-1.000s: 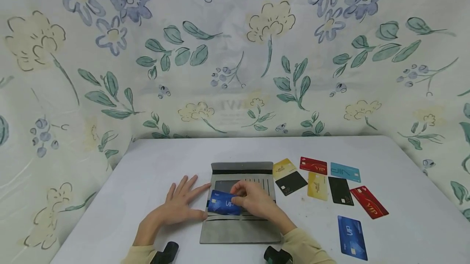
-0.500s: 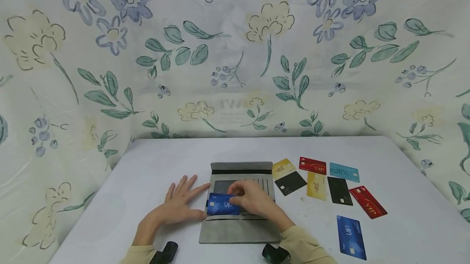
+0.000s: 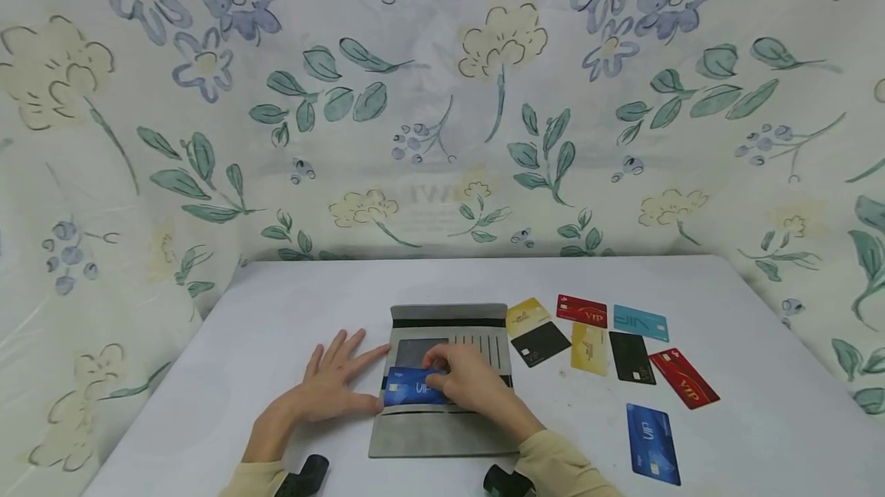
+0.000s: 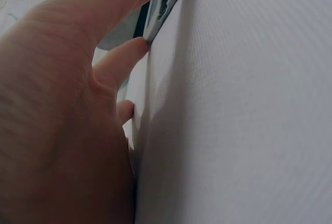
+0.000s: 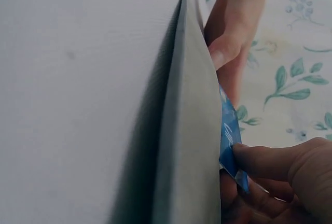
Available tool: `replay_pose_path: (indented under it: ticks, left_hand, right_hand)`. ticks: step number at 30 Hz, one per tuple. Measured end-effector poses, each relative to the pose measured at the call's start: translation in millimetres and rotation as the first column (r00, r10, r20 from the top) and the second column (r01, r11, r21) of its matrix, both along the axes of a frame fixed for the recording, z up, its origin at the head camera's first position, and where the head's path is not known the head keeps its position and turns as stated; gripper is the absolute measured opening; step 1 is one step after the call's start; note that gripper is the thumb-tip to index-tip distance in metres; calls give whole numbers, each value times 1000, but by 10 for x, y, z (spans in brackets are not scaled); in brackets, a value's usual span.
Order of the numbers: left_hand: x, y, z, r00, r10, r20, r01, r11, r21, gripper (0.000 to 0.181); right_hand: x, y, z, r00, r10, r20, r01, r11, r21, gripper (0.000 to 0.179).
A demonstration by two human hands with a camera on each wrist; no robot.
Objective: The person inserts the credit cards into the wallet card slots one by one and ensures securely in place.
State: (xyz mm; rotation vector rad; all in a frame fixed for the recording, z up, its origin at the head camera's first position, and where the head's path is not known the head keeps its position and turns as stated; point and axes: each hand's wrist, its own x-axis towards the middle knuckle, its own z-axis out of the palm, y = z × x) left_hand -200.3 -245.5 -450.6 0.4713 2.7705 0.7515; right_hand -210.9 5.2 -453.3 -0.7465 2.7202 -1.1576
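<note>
An unfolded grey card wallet [image 3: 442, 435] lies on the white table, with a dark window panel and rows of slots. My right hand [image 3: 477, 386] is over its middle and pinches a blue VIP card [image 3: 409, 386] by its right end, thumb on the printed face. The card's lower edge meets a slot line on the wallet's left half. In the right wrist view the same blue card [image 5: 228, 130] stands tilted off the wallet's surface. My left hand [image 3: 335, 382] lies spread on the table, its thumb and index fingertips at the wallet's left edge.
Right of the wallet lie yellow cards [image 3: 589, 349], black cards [image 3: 632, 359], red cards [image 3: 684, 378], a light-blue card [image 3: 641, 323] and another blue VIP card [image 3: 653, 443]. A flower-patterned sheet [image 3: 415, 136] hangs behind the table.
The blue card in my right hand has moved slightly down towards the wallet's slot line and sits more level. My left hand keeps its place at the wallet's edge.
</note>
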Motion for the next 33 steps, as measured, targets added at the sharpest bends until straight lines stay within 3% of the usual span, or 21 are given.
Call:
replay_pose_path:
  ticks: [21, 27, 33]
  left_hand:
    - [21, 6, 8, 1000, -4, 1, 4, 1000, 8, 87]
    - [23, 0, 20, 1000, -5, 7, 5, 1000, 12, 87]
    - [8, -8, 12, 1000, -4, 9, 4, 1000, 6, 87]
  right_hand:
    - [57, -7, 70, 997, -25, 67, 21, 998, 52, 13]
    - [68, -13, 76, 996, -17, 90, 15, 1000, 25, 12]
    - [55, -27, 75, 998, -13, 57, 14, 1000, -11, 10]
